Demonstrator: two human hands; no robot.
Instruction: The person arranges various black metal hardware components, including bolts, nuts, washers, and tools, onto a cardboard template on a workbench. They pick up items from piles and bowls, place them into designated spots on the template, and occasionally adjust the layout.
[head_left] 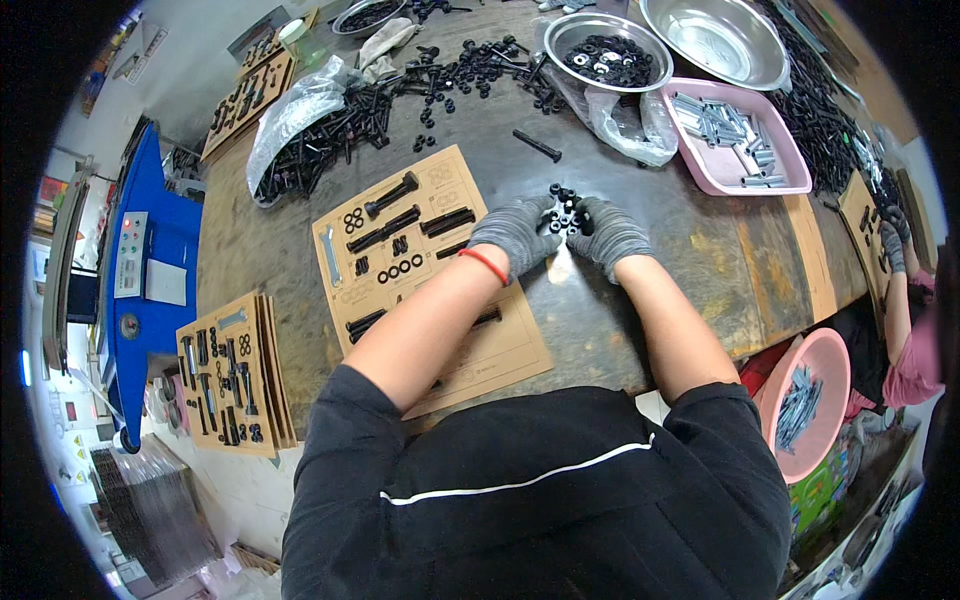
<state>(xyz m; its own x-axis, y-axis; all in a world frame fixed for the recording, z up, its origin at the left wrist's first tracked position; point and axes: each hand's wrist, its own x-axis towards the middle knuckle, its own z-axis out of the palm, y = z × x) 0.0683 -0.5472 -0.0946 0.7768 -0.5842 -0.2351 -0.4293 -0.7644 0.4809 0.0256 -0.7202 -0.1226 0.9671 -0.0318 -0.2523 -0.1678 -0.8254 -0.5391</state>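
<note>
On the metal tabletop, a small cluster of black nuts (pixel 565 212) lies between my two hands, with a bright patch around it. My left hand (pixel 518 236), in a grey knit glove, curves along the cluster's left side, thumb apart from the fingers. From the right, my right hand (pixel 608 236), gloved alike, cups the same cluster with bent fingers. Under my left forearm is a brown cardboard sheet (pixel 500 345) with printed outlines. It carries black bolts (pixel 391 195), black rings (pixel 401 268) and a silver wrench (pixel 332 257); my forearm hides part of it.
Loose black bolts and nuts (pixel 455 75) spread over the far table. A steel bowl of washers (pixel 568 40) and a pink tray of metal sleeves (pixel 700 170) stand far right. Filled cardboard sheets (pixel 228 375) lean at left. Another person's gloved hand (pixel 893 247) works at far right.
</note>
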